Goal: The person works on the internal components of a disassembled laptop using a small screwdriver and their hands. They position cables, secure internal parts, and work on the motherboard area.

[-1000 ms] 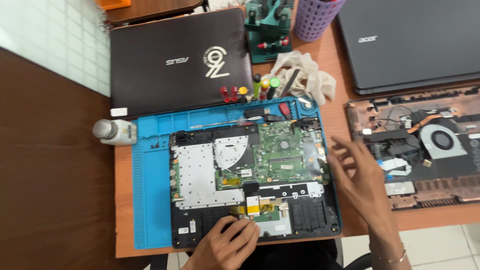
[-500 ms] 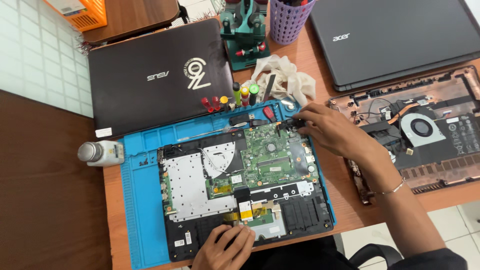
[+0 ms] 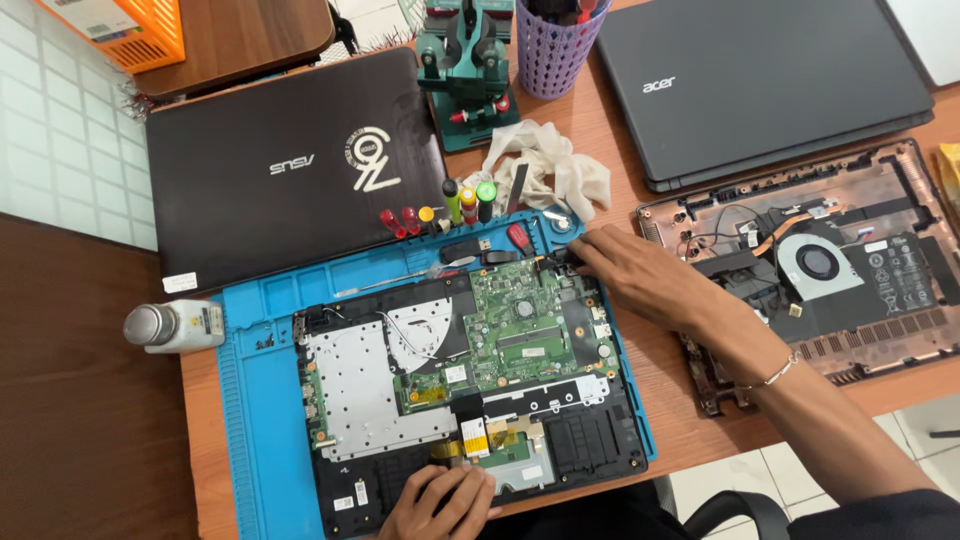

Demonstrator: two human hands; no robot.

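Nearest the camera, the left hand (image 3: 440, 500) lies flat on the front edge of the opened laptop base (image 3: 460, 390), fingers loosely curled and pressing down, holding nothing I can make out. That base sits on the blue repair mat (image 3: 255, 400) on the counter (image 3: 640, 400), its long axis running left to right, slightly skewed, the back edge pointing away from the person toward the closed dark laptop (image 3: 290, 165). Moving up, the green motherboard (image 3: 520, 330) is fully exposed, and here's the risk: a slip across it could scratch a trace or tug the thin cables routed over the metal plate. Further on, the right hand (image 3: 625, 275) reaches across to the far right corner of the base, fingertips pinched narrow at a small dark part there; whether it grips a tool I cannot tell. A jerk at that corner could strain the part being pinched or skid the base on the mat. The forearm also hangs over the second opened chassis (image 3: 860, 290) with its fan, so a dropped elbow might catch its loose wires. Beyond, the row of small screwdrivers (image 3: 445, 210) stands close enough to be knocked over.
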